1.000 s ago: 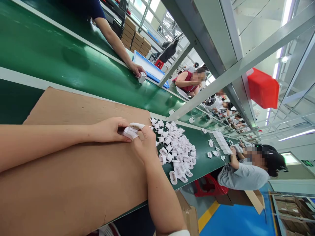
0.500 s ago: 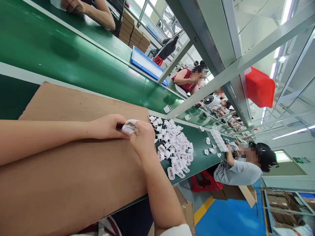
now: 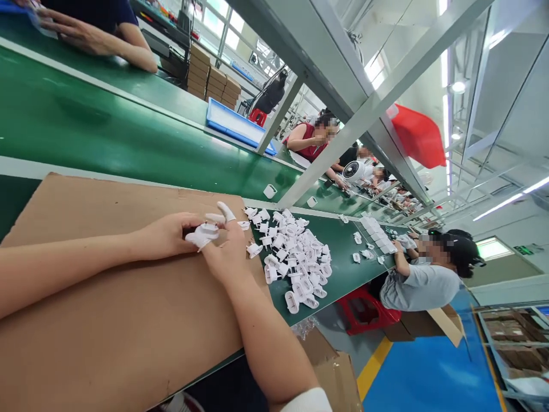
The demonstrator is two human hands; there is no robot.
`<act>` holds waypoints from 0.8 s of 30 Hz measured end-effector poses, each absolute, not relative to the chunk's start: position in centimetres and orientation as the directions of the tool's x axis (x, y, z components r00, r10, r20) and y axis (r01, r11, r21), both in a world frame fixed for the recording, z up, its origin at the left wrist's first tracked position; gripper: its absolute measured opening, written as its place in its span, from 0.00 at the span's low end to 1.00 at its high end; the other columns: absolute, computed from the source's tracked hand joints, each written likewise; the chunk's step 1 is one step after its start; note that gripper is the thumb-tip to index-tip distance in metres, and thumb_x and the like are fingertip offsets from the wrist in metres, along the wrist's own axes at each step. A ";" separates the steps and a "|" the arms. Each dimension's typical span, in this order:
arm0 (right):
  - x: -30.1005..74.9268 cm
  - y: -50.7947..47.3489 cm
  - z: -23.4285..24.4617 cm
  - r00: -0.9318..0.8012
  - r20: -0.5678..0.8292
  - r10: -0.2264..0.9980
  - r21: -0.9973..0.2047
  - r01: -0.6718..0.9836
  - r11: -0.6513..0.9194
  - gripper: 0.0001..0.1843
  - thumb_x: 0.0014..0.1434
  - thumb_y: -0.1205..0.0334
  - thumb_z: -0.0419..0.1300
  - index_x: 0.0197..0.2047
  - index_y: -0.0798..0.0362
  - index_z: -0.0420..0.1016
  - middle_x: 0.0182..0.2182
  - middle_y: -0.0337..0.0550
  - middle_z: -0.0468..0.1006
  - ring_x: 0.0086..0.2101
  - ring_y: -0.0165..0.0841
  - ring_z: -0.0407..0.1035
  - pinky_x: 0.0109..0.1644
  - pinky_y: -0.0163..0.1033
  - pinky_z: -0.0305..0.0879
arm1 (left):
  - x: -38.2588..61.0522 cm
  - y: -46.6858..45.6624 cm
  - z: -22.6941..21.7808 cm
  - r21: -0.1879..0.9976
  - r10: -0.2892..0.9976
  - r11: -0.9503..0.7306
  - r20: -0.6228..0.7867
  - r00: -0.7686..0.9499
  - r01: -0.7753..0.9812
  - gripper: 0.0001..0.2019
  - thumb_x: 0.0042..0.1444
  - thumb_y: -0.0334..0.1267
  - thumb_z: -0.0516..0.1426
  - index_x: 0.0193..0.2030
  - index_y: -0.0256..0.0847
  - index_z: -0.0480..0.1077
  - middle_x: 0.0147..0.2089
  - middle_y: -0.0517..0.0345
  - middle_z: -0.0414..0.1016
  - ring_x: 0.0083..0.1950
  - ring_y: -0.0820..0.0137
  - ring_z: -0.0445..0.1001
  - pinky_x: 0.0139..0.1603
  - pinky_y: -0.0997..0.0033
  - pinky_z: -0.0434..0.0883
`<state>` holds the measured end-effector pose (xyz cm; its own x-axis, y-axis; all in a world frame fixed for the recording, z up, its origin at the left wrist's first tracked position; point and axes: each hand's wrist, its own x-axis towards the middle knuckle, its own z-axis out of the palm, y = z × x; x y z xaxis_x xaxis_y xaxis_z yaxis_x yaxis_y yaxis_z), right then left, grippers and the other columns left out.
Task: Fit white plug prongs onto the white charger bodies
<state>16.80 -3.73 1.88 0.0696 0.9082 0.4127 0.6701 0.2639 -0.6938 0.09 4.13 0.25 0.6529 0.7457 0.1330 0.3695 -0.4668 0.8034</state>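
Over the cardboard sheet, a small white plastic part (image 3: 206, 230) sits between my two hands, partly hidden by fingers. My left hand (image 3: 174, 233) is closed around its left side, fingers curled. From the right, my right hand (image 3: 229, 252) grips the same part, its covered thumb against it. White finger covers are on that thumb and other fingertips, and one covered finger (image 3: 226, 212) sticks up away from the part. Right beside my right hand lies a heap of similar white plastic parts (image 3: 295, 252), some showing an oval hollow, others thin prongs.
Brown cardboard (image 3: 128, 320) covers the near bench. Behind it runs a green belt (image 3: 171, 154) with a few white pieces. A slanting metal post (image 3: 317, 154) rises past the heap. A co-worker in grey (image 3: 420, 292) sits at right; another person's hand (image 3: 81, 34) is across the belt.
The view has shifted, so hands and heap appear farther left. One covered finger of my right hand has lifted off the part, and the hand has opened a little. The co-worker's arm opposite moved.
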 end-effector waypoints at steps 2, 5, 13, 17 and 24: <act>17.6 -3.4 2.1 0.119 0.469 0.875 -0.665 0.699 0.262 0.32 0.68 0.57 0.60 0.72 0.50 0.59 0.59 0.49 0.76 0.57 0.38 0.70 0.65 0.45 0.64 | 0.2 4.1 0.6 0.809 0.738 -0.458 0.115 0.665 0.369 0.27 0.53 0.55 0.63 0.55 0.41 0.75 0.49 0.54 0.81 0.45 0.60 0.77 0.46 0.69 0.73; 19.3 -2.9 2.2 0.174 0.429 0.886 -0.536 0.839 0.095 0.24 0.69 0.60 0.58 0.66 0.53 0.70 0.61 0.55 0.73 0.62 0.45 0.65 0.68 0.52 0.59 | 0.8 4.5 2.0 0.700 0.750 -0.505 0.064 0.659 0.506 0.22 0.50 0.55 0.64 0.45 0.41 0.77 0.42 0.53 0.81 0.42 0.59 0.77 0.41 0.68 0.72; 20.4 -2.6 0.9 0.134 0.274 0.952 -0.445 0.896 0.002 0.24 0.60 0.78 0.53 0.54 0.53 0.80 0.48 0.53 0.80 0.51 0.45 0.73 0.57 0.46 0.68 | 2.0 12.7 4.2 0.519 0.951 -0.307 0.146 0.272 0.798 0.15 0.51 0.46 0.62 0.43 0.41 0.77 0.46 0.53 0.80 0.45 0.58 0.78 0.41 0.67 0.70; 19.4 -3.2 0.9 0.145 0.290 0.946 -0.587 0.808 0.056 0.16 0.67 0.66 0.55 0.53 0.52 0.79 0.47 0.48 0.82 0.47 0.41 0.76 0.51 0.43 0.71 | 0.9 16.4 2.6 0.478 0.973 -0.190 0.208 0.100 0.857 0.17 0.56 0.45 0.58 0.49 0.39 0.76 0.53 0.44 0.78 0.55 0.50 0.75 0.53 0.59 0.71; 17.7 -3.8 0.8 0.061 0.251 0.966 -0.652 0.749 0.122 0.10 0.64 0.64 0.60 0.48 0.51 0.79 0.44 0.46 0.82 0.44 0.40 0.75 0.48 0.43 0.70 | 0.6 16.6 0.8 0.472 0.935 -0.113 0.348 -0.067 0.874 0.48 0.50 0.56 0.66 0.72 0.32 0.57 0.72 0.30 0.57 0.74 0.38 0.53 0.72 0.42 0.54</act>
<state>17.71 -3.78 0.76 0.0614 0.9660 0.2513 0.7487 0.1219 -0.6516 0.59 16.61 0.77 -0.0674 0.9351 0.3478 0.8743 -0.1125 0.4721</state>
